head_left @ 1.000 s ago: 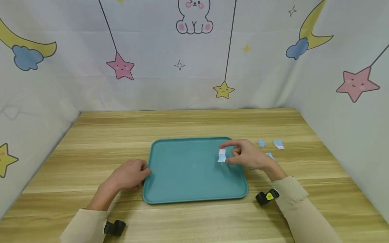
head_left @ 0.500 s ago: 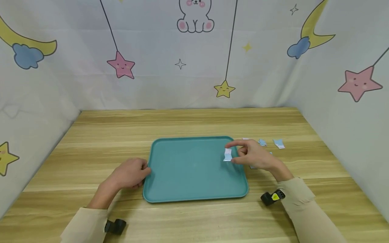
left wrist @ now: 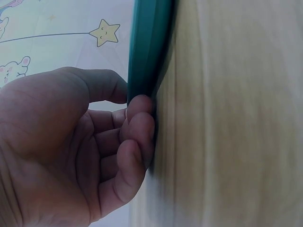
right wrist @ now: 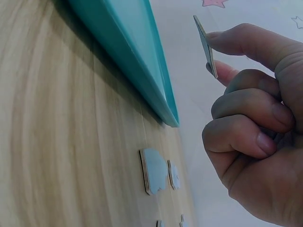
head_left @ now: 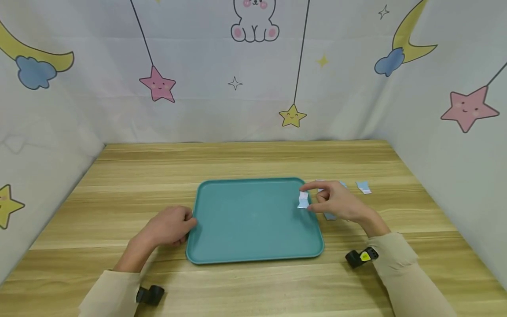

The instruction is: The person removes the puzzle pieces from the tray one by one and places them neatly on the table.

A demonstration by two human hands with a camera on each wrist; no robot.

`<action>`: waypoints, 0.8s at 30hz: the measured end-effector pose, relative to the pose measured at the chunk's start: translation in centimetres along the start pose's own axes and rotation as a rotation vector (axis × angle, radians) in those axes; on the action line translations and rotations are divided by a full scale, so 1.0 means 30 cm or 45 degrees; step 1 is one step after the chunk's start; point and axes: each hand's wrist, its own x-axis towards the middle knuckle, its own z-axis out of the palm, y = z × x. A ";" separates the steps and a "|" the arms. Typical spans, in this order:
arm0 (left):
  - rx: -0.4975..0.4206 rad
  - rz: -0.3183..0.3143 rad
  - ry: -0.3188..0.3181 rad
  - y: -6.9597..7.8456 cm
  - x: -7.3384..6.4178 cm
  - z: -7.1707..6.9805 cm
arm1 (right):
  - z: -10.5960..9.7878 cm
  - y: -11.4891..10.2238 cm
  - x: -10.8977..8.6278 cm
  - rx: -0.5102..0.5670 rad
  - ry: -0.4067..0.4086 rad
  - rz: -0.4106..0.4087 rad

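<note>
A teal tray [head_left: 249, 220] lies on the wooden table. At its left edge my left hand [head_left: 170, 226] grips the rim. The left wrist view puts the thumb on one side of the tray's edge [left wrist: 147, 45] and curled fingers on the other. Over the tray's right side, my right hand [head_left: 338, 203] pinches a small flat puzzle piece [head_left: 303, 200], pale pink above and light blue below. In the right wrist view that puzzle piece [right wrist: 205, 46] stands edge-on between thumb and index finger, raised off the tray, while the other fingers curl into the palm.
Several more pieces lie on the table right of the tray: a blue one [head_left: 363, 187] at the far right, another [head_left: 329, 216] by the rim, others partly hidden behind my right hand. Printed fabric [head_left: 198, 119] encloses the table's back and sides.
My right hand has moved right with the puzzle piece, from farther inside the tray to near its right rim. My left hand and the tray have stayed put.
</note>
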 end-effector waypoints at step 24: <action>0.017 0.001 0.008 -0.009 -0.002 0.002 | -0.038 0.046 -0.058 -0.011 0.116 0.048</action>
